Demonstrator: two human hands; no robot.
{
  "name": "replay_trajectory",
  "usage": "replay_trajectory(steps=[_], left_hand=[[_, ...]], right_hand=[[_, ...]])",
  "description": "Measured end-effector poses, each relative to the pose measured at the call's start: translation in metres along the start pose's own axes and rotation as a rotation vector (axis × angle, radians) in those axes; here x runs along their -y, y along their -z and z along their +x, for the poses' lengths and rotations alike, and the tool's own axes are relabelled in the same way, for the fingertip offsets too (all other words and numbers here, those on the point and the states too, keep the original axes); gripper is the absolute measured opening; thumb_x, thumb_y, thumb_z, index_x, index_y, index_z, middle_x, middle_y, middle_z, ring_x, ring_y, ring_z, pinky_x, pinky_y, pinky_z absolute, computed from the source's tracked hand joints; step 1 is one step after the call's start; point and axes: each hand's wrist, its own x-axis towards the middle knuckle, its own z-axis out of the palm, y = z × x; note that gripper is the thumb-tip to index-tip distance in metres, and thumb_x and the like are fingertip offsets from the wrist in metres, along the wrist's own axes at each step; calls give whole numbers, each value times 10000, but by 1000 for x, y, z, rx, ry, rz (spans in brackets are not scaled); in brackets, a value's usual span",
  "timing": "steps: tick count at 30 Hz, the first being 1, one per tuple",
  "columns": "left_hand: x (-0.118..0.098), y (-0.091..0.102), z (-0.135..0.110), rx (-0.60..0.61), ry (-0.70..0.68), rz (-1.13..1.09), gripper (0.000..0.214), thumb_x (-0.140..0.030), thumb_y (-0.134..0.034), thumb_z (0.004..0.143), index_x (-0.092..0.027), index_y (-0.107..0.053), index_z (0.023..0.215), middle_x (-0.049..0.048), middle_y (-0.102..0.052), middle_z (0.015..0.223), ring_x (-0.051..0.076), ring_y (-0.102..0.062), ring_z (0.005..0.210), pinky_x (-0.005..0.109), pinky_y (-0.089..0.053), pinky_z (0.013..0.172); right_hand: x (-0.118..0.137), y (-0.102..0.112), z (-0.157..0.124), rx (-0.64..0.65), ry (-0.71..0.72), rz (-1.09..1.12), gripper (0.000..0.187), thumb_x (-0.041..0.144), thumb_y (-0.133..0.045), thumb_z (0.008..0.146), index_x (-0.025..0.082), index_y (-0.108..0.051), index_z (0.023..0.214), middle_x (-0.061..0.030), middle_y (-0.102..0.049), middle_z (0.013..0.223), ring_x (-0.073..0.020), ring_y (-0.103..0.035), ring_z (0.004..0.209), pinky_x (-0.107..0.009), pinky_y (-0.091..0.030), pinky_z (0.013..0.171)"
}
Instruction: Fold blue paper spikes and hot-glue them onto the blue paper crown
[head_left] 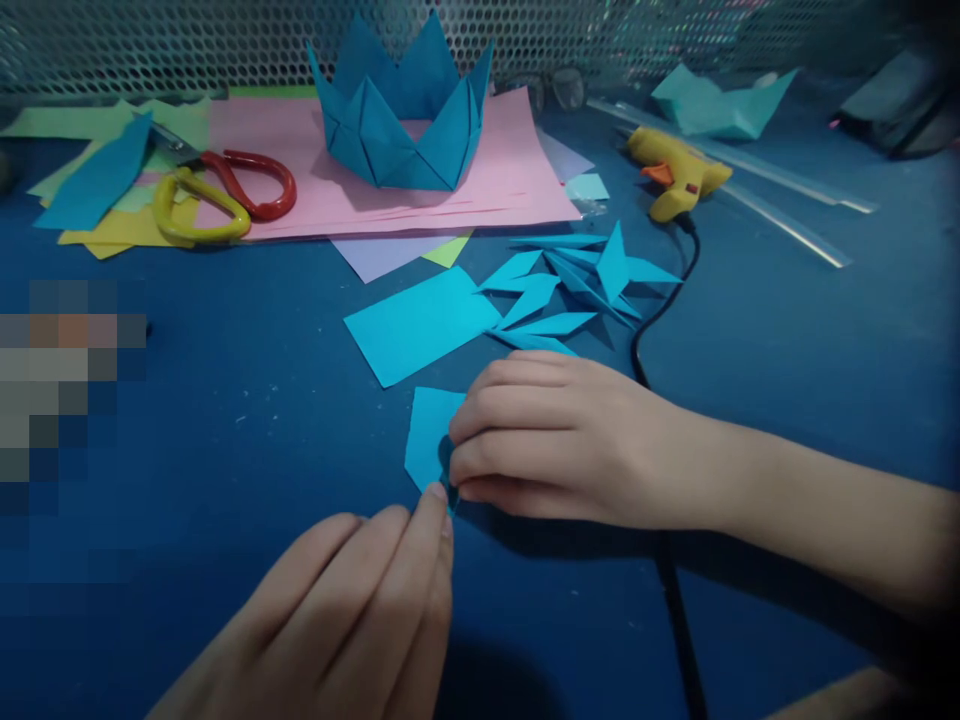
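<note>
"Fingertips first: what do they have?"

"Small blue paper (pixel 429 425), gripped from two sides. The left hand (pixel 352 610) pinches it at the lower end, forefinger on top; the right hand (pixel 555 440), fingers bent close together, grasps it along the right. The piece lies on the blue table (pixel 247 440), directly beneath both sets of fingers, its left part uncovered."

"Is it folded?"

"Hard to say; fingers hide the right part and the lower tip is dim, so any crease there cannot be confirmed."

"How would it handle?"

"Judging by its look, as a near-weightless sheet: thin, matte, stiff enough to keep a crease, soft enough to buckle under a careless thumb. Little slip is likely against dry skin, but a hard tug could tear it. The bare left edge and upper left corner look like sound places to take hold; a light pinch should do."

"And beyond the hands?"

"Larger blue rectangle (pixel 420 325), flat just beyond the small piece, its right end meeting a cluster of folded blue slivers (pixel 532 302). Farther right, a black cord (pixel 637 348) leads up to a yellow glue gun (pixel 682 170) near clear sticks (pixel 795 225)."

"Backdrop?"

"Pointed blue paper crown (pixel 382 145), upright on pink sheets (pixel 525 150), red-and-yellow scissors (pixel 221 170) to its left, perforated screen (pixel 150 50) behind."
</note>
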Motion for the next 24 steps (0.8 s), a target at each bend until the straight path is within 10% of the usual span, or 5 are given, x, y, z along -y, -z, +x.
replay_trajectory(steps=[24], left_hand=[[1,3,-3,6,19,-43,319,-104,-445,951,-133,-643,1199,23,-639,1197,171,-520,1145,308,-227,1206]], right_hand=[[6,-1,2,-71,-322,328,113,255,-700,892,153,-656,875,-46,-620,897,-150,-592,896,-242,-489,780]])
